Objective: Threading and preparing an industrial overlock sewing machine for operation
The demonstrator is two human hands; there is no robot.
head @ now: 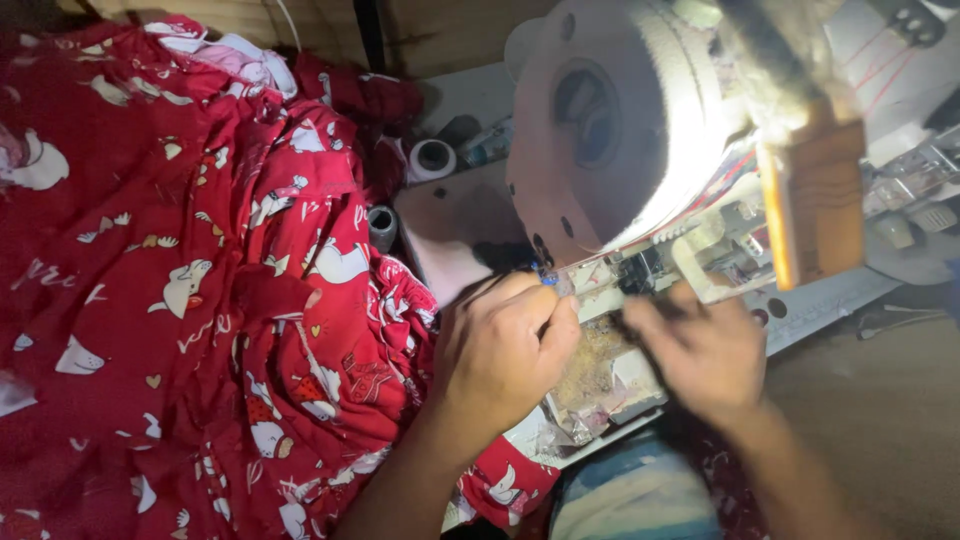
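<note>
Under the white sewing machine head (620, 130), our hands work close together at the needle area. Our left hand (505, 350) is curled, thumb and forefinger pressed together on something too small and dark to make out, perhaps thread. Our right hand (705, 350) is blurred, its fingers bent towards the same spot just beside the left; whether it grips anything we cannot tell.

Left of the machine head, the red printed fabric with white cartoon figures (190, 300) lies heaped across the desk (840, 295), and a fold of it runs under our left wrist towards the machine bed. Behind the machine head's left edge stand a white thread spool (432, 158) and a darker grey spool (382, 226).

We judge that the main risk is to our fingertips, which sit very close to the needle mechanism; an accidental start of the machine could catch them. The heavy heap of fabric might also drag the seam sideways, and the bright lamp glare leaves the needle area hard to see.
</note>
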